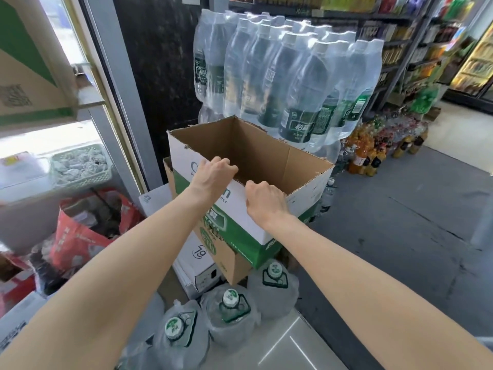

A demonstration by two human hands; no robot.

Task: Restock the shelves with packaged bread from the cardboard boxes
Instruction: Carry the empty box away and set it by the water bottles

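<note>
A: How far along is the restocking?

B: Hard to call it far. Going left to right: the left hand (213, 173) has its fingers curled over the near rim of the open cardboard box (306, 193), and the right hand (262, 200) has its grip clenched on that same rim, just beside it.

A: Any packaged bread?

B: None that I can see. The part of the box's inside that shows is bare cardboard; its floor is hidden. It sits atop other cartons, with shrink-wrapped water bottles (288, 84) behind.

A: And the shelves?

B: The shelves (400, 62) stand well apart, far right. I'd judge this box emptied.
</note>
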